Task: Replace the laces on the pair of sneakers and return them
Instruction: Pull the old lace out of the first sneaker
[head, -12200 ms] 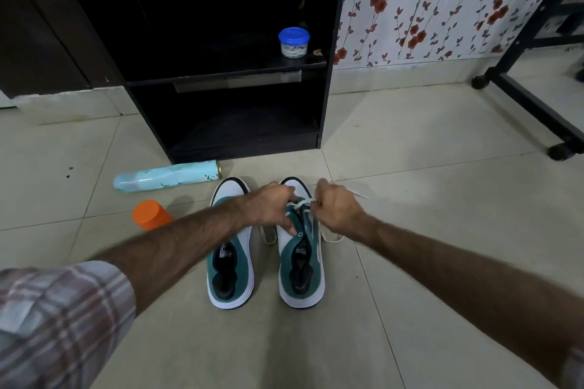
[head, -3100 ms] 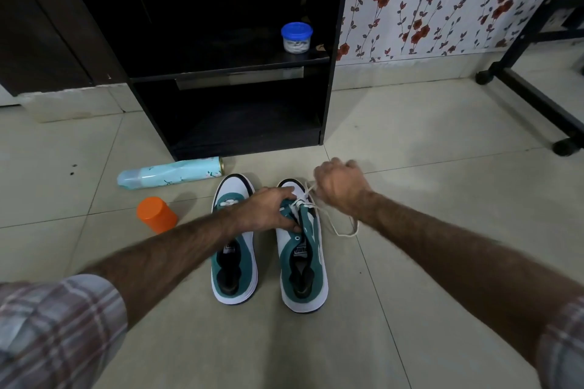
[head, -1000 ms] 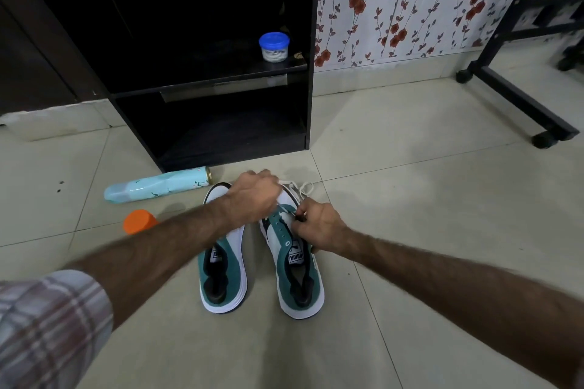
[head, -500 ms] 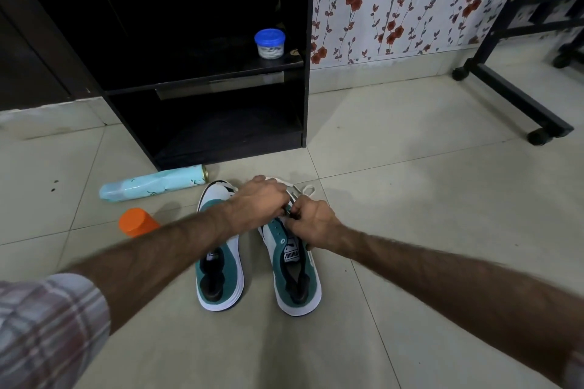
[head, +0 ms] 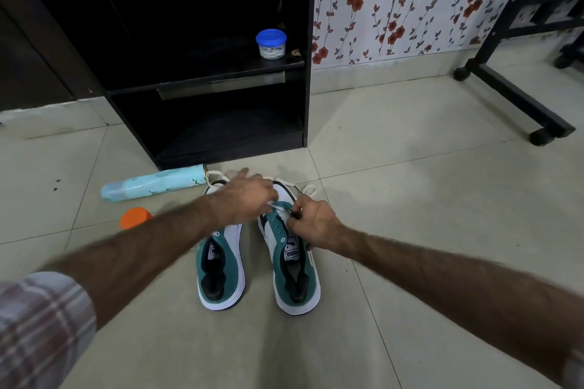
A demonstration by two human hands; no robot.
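Two teal-and-white sneakers stand side by side on the tiled floor, toes pointing away from me: the left sneaker (head: 221, 275) and the right sneaker (head: 292, 262). A white lace (head: 308, 189) runs through the right sneaker's front eyelets and loops loose past both toes. My left hand (head: 249, 199) reaches across over the toes, pinching the lace near the front eyelets, index finger stretched forward. My right hand (head: 311, 224) grips the right sneaker's right side at the eyelets and pinches the lace. The left sneaker's front is hidden under my left arm.
A black open shelf unit (head: 202, 79) stands just beyond the sneakers, with a blue-lidded jar (head: 271, 43) on its middle shelf. A pale blue spray can (head: 151, 186) lies on the floor to the left, near an orange cap (head: 135, 217). A black wheeled frame (head: 518, 95) stands at right.
My left hand has moved forward over the toes with its index finger extended. Lace loops now show beyond both toes. My right hand stays at the right sneaker's eyelets.
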